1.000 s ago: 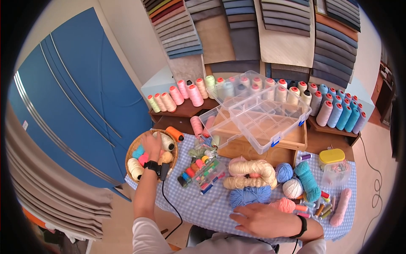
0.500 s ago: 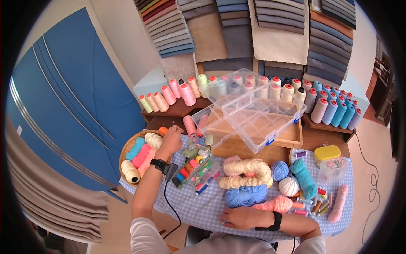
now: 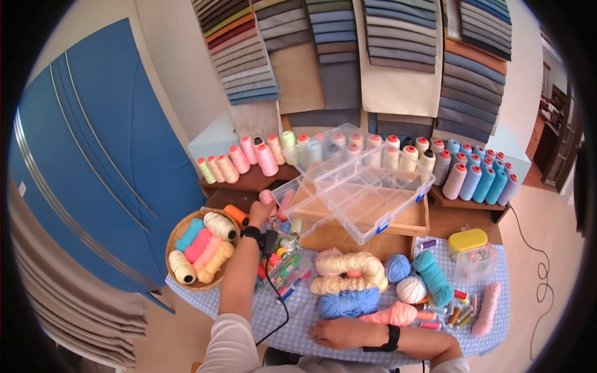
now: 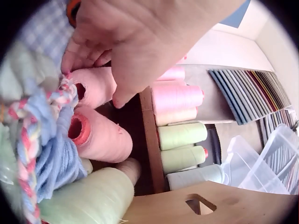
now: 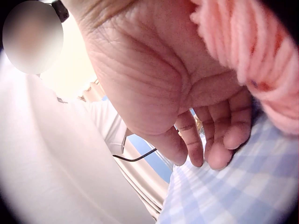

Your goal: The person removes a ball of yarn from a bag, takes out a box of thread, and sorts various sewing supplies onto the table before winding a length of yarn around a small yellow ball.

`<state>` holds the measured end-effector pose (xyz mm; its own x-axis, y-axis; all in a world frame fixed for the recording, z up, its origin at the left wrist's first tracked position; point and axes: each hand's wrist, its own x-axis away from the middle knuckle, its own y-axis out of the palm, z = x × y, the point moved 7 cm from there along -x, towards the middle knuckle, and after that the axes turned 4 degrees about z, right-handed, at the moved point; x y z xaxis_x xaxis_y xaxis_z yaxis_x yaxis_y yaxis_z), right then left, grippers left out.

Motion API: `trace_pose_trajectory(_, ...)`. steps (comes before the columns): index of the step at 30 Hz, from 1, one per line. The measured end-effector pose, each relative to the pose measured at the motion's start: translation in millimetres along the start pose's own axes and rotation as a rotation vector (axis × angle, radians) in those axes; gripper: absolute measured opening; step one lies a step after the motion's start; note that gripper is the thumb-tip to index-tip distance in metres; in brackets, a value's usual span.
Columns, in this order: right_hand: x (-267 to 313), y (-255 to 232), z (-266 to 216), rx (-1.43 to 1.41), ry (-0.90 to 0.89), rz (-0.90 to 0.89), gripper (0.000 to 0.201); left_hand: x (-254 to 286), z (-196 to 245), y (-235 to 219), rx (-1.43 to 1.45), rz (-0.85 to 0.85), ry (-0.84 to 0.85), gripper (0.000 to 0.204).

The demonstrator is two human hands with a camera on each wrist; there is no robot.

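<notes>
My left hand [image 3: 260,214] is at the back left of the table. In the left wrist view, its thumb and fingers are around a pink thread cone [image 4: 96,85], which lies beside a second pink cone [image 4: 105,136]. Blue yarn [image 4: 58,163] and a braided pink-and-white cord [image 4: 29,154] are close by. My right hand [image 3: 339,334] rests on the checked cloth [image 3: 435,345] at the front, fingers loosely bent and holding nothing. Coral yarn [image 3: 395,314] lies next to it, and shows beside the palm [image 5: 149,79] in the right wrist view.
A wicker basket [image 3: 170,245] of yarn stands left, an orange spool [image 3: 236,215] beside it. Clear divided cases [image 3: 367,193] sit over a wooden box [image 3: 329,237]. Thread cones line the back shelves. A cable [image 3: 286,317] runs from the left wrist.
My left hand has left the basket, passed the orange spool and come to the pink cones, gripping one. My right hand has shifted left on the cloth, its fingers more bent.
</notes>
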<state>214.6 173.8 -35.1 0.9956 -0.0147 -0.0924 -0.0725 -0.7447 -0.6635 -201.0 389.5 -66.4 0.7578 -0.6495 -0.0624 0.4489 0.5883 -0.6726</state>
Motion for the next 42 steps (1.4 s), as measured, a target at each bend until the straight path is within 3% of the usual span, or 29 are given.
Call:
trace_pose_trajectory(5,-1.9,2.6,3.0,-0.022,-0.021,0.011,0.020,30.1,23.7,-6.0,-0.027,-0.051,-0.034,0.046)
trace_pose_trajectory(12,-0.2,3.6,4.2,-0.022,-0.039,0.023,0.020,39.7,30.7,-48.7,0.051,-0.080,-0.046,0.049)
trace_pose_trajectory(14,-0.4,2.5,2.4,-0.036,-0.048,0.027,0.021,49.1,49.9,-64.2,0.113,-0.137,0.113,0.049)
trace_pose_trajectory(16,-1.2,5.1,5.0,-0.010,-0.016,0.002,0.021,48.2,51.5,-75.7,0.084,-0.163,0.130,0.042)
trace_pose_trajectory(18,-1.3,4.4,3.7,0.002,-0.018,0.000,0.021,43.2,59.4,-90.3,-0.004,-0.043,0.293,0.037)
trace_pose_trajectory(24,-0.6,5.3,6.6,-0.003,-0.041,0.028,0.020,44.6,94.3,-128.1,0.225,0.122,0.336,0.035)
trace_pose_trajectory(25,-1.2,3.9,4.9,-0.009,-0.052,0.035,0.020,33.0,90.4,-130.7,0.154,0.096,0.190,0.030)
trace_pose_trajectory(29,-2.6,4.1,5.6,-0.007,-0.035,0.018,0.020,20.0,116.7,-153.2,0.273,0.212,0.165,0.030)
trace_pose_trajectory(32,-2.7,9.3,10.2,0.012,0.027,-0.068,0.021,-28.0,105.3,-148.4,0.133,0.331,0.282,0.045)
trace_pose_trajectory(36,-4.0,12.1,11.9,0.014,0.018,-0.081,0.022,-27.7,121.4,-138.9,-0.212,0.421,0.308,0.052)
trace_pose_trajectory(40,-4.0,7.7,7.6,0.033,-0.014,-0.070,0.022,-18.0,118.6,-123.9,-0.084,0.439,0.363,0.058)
trace_pose_trajectory(42,-4.1,6.9,7.0,0.029,-0.002,-0.074,0.022,-37.9,101.4,-109.7,-0.040,0.417,0.414,0.059)
